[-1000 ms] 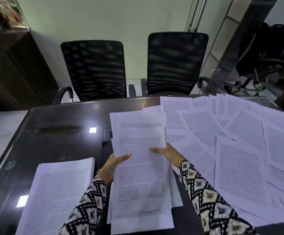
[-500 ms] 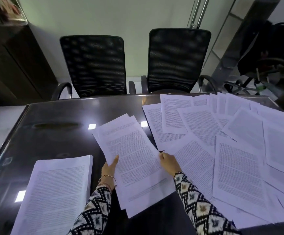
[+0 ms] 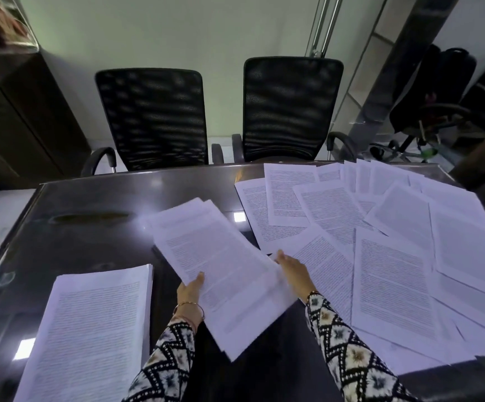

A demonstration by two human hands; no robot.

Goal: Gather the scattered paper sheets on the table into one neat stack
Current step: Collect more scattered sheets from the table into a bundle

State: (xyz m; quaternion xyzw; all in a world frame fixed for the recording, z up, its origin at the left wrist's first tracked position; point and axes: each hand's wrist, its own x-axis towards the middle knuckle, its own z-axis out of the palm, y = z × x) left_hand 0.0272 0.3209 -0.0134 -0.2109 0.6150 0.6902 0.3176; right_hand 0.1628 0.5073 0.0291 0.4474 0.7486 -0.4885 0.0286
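Progress: we judge it about half done. A thick squared stack of white printed paper (image 3: 90,329) lies at the left, and loose white printed sheets (image 3: 394,271) overlap across the right.
Left hand (image 3: 190,288): pinches a thin fanned batch of printed pages (image 3: 221,265) mid-table, thumb on top.
Right hand (image 3: 292,269): lies against the batch's right edge; we cannot tell its grip.
Surfaces: glossy dark table (image 3: 90,227); thin, floppy paper.

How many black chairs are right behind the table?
2. The left chair stands behind the far edge of the table; the right chair is beside it. Dark shapes far right, past the glass, may be more chairs.
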